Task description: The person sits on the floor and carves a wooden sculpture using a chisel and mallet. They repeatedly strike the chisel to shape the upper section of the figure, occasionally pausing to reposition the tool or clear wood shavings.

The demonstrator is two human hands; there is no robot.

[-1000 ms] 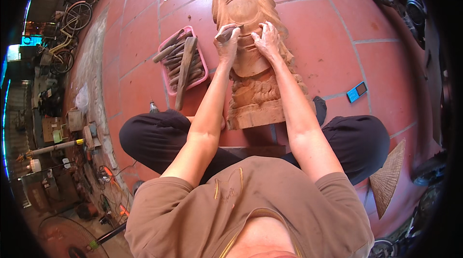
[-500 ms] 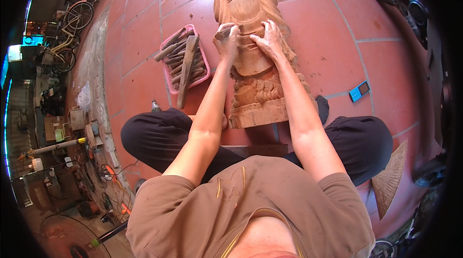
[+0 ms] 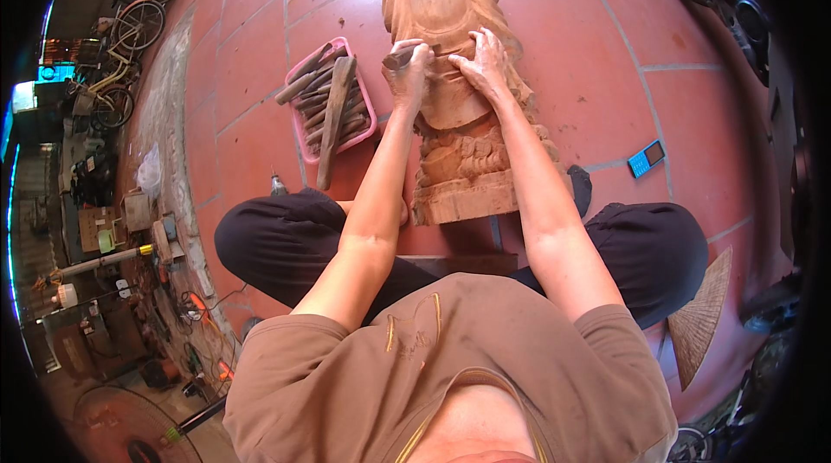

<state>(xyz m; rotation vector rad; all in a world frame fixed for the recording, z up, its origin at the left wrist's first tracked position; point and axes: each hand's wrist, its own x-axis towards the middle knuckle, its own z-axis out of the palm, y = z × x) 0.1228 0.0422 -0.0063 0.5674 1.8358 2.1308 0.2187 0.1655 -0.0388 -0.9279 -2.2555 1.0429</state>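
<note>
A carved wooden statue [image 3: 463,182] lies on the floor in front of me, its base toward my folded legs. My left hand [image 3: 410,73] is closed around a carving chisel [image 3: 399,60], whose dark wooden handle sticks out on the left of the fist; its blade is hidden by my fingers. That fist rests at the statue's left side, near its middle. My right hand [image 3: 483,67] lies on the carved surface with fingers apart, thumb pointing toward the left hand.
Left of the statue, a pink plastic basket [image 3: 371,121] holds several wooden-handled tools, with a long wooden club [image 3: 335,121] across it. A blue phone [image 3: 645,159] lies on the red tiles at right, a woven hat [image 3: 699,324] nearer me. Bicycles [image 3: 121,56] stand far left.
Both hands stay at the middle of the statue, with only slight shifts. My right hand has moved a little up and the view has shifted slightly.
</note>
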